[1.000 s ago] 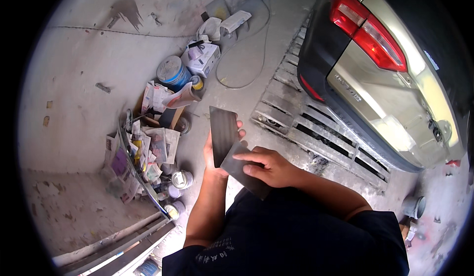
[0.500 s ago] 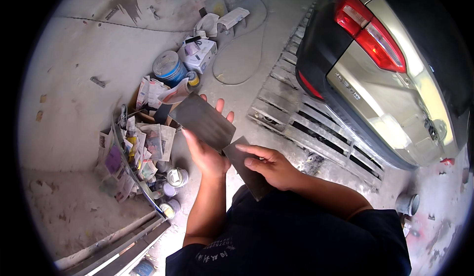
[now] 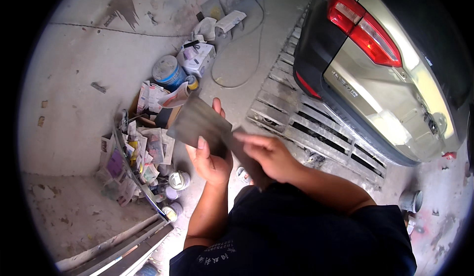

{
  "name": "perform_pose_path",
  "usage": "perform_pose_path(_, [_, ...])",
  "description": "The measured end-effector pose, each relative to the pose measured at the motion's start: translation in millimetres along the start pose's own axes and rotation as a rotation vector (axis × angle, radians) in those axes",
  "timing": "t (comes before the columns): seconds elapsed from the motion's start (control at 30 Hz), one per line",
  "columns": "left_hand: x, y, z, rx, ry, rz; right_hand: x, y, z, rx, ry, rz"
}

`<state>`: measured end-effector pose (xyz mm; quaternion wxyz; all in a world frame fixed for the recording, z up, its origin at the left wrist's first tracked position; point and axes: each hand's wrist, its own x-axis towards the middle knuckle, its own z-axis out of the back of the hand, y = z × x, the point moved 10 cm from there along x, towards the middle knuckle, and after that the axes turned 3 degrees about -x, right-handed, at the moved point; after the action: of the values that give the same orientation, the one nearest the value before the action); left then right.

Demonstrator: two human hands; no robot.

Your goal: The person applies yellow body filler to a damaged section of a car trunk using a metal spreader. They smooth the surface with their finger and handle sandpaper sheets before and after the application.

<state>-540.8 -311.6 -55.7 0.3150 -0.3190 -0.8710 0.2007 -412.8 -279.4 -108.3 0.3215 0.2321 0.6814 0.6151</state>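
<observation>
My left hand (image 3: 211, 166) holds up a flat, grey, rectangular putty spreader (image 3: 197, 120), its thumb along the lower edge and fingertips showing beyond the far edge. In my right hand (image 3: 272, 156) is a second, narrower-looking dark putty spreader (image 3: 247, 160), tilted, with its upper end at the right corner of the first. Whether the two plates touch is hard to tell, since the right hand and its plate are blurred by motion. Both hands are in front of my chest.
A car (image 3: 375, 88) with red tail lights stands at the right, beside a slatted floor grate (image 3: 281, 101). At the left are a bin of newspaper scraps (image 3: 150, 145), a blue bucket (image 3: 168, 71), paint cans (image 3: 178, 179) and a white box (image 3: 198, 61). A hose (image 3: 232, 86) lies on the floor.
My right hand and its spreader have shifted slightly, the fingers now straighter and blurred. The left spreader has tilted a little, and the left thumb has moved onto its lower edge.
</observation>
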Motion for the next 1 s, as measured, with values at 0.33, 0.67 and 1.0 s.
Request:
perform_pose_path(0.33, [-1.0, -3.0, -6.3, 0.031, 0.009, 0.033, -18.3, 0.7, -8.7, -0.241, 0.086, -0.009])
perform_pose_path(0.67, [-3.2, 10.0, -13.7, 0.032, 0.044, 0.105, -3.7, 12.0, 13.8, -0.093, 0.049, 0.036])
perform_pose_path(1.0, [-7.7, 20.0, -14.3, 0.049, 0.009, 0.161, -4.1, 23.0, 17.9, -0.238, 0.040, 0.077])
